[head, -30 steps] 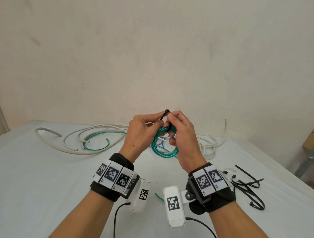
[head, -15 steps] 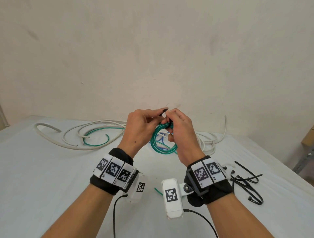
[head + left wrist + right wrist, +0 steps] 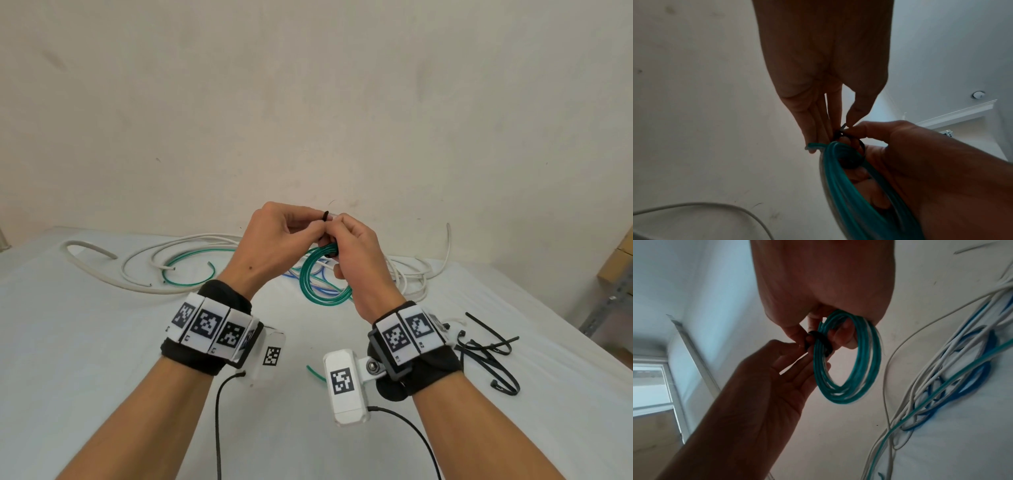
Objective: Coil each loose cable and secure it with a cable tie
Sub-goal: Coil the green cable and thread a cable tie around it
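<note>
Both hands were raised above the white tabletop (image 3: 102,342), meeting over a green cable coil (image 3: 320,274). The right hand (image 3: 359,260) held the coil upright, its fingers (image 3: 844,335) curled through the ring and clamped on the bundled strands. A black cable tie (image 3: 821,344) was looped loosely around the top of the coil, with slack showing between band and strands in the left wrist view. The left hand (image 3: 274,240) pinched the tie where the two hands touched, its thumb and forefinger pressed together on the band, the other fingers (image 3: 813,113) lying nearly straight beside the coil. A short black bit of the tie stood up above the knuckles in the head view.

Behind the hands, loose white cables (image 3: 191,253) sprawled across the tabletop along the wall, with a loose green cable (image 3: 191,270) curving among them at left and blue cables (image 3: 966,386) tangled with white ones under the coil. A cluster of spare black cable ties (image 3: 486,349) lay on the tabletop just beside the right wrist. A short green cable end (image 3: 315,372) rested near the right wrist camera.
</note>
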